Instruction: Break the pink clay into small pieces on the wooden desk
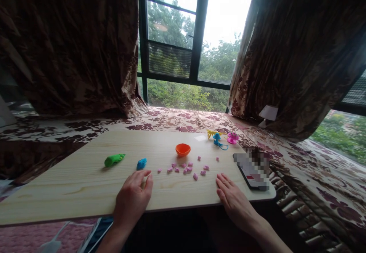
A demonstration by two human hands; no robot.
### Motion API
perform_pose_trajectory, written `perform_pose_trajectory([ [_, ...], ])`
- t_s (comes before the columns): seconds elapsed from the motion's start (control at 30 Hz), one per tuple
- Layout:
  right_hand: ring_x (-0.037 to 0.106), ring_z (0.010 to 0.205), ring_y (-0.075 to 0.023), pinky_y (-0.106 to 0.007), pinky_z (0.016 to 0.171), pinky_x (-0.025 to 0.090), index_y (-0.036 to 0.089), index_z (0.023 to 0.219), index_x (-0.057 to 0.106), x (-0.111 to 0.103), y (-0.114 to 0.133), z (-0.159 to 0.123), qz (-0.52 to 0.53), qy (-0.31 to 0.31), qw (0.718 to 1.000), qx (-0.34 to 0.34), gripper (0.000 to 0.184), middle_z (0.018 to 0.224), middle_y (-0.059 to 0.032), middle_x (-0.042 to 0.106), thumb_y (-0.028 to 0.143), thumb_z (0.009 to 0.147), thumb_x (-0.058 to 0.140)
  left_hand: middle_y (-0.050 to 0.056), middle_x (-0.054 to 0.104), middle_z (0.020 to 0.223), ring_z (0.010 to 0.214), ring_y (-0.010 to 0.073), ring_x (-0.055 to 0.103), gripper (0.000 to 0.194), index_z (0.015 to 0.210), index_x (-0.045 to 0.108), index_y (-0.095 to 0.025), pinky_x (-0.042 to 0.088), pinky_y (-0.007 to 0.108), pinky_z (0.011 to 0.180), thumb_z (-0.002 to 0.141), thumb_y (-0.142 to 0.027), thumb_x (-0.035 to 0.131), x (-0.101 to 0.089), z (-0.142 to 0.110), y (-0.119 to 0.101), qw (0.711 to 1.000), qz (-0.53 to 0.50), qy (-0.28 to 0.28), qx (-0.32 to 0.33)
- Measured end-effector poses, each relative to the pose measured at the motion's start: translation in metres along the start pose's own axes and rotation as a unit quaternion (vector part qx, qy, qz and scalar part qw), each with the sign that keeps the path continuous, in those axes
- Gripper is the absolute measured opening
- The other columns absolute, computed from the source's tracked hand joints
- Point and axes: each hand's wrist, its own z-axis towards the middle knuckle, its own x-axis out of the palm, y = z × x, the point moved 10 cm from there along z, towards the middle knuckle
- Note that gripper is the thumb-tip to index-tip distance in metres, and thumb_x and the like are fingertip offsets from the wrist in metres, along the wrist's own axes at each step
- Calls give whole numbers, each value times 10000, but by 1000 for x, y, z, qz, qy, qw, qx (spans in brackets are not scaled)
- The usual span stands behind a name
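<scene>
My left hand (133, 194) rests at the table's near edge, fingers loosely curved and thumb apart, with nothing visible between them. Just beyond its fingertips lies a small crumpled-looking blue object (141, 164). On the right, my right hand (233, 195) lies flat on the table with fingers stretched out, touching only the tabletop. Several small pink pieces (195, 176), like wrapped candies, are scattered between and beyond the hands. Behind them stands an orange bowl (183, 150); its inside is hard to make out. A green, tube-shaped object (113, 160) lies farther left.
The pale wooden table (77, 176) carries a dark flat device (251, 171), partly pixelated, near its right edge. At the back right sit a yellow item (213, 134), a blue mushroom-shaped toy (216, 138) and a pink toy (232, 138). A small lamp (268, 113) stands beyond.
</scene>
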Motion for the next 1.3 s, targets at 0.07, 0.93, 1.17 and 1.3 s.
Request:
perform_pose_trajectory([
  [0.07,276,1282,-198,-367,1053,253,99,1279,431,2,-7,7,-13,13,1000,22,455,1361,-109,369,315,921,253,22,621,990,969,196,555,199,925,574,-225,412,296,858,802,-333,459,1,0,-1,1000,3,5,1],
  [0.93,186,1313,-212,-398,1054,193,89,1336,336,17,-12,-7,-62,8,994,94,545,1414,-100,253,409,918,194,30,621,971,959,197,555,188,911,575,-217,407,307,876,809,-316,452,1,-1,-4,1000,4,3,5],
  [1.17,230,1297,-243,-425,1037,231,38,1330,328,11,-22,-16,-58,-4,990,126,556,1397,-151,276,392,918,208,36,622,972,959,201,557,194,910,580,-217,415,312,867,807,-317,450,1,0,-4,1000,6,2,3],
  [1.3,174,1314,-242,-407,1049,210,57,1339,321,17,9,-25,-59,2,995,82,545,1416,-128,234,386,915,230,34,621,969,954,201,556,190,911,576,-212,413,310,863,804,-315,457,3,-1,-8,1000,14,8,11],
])
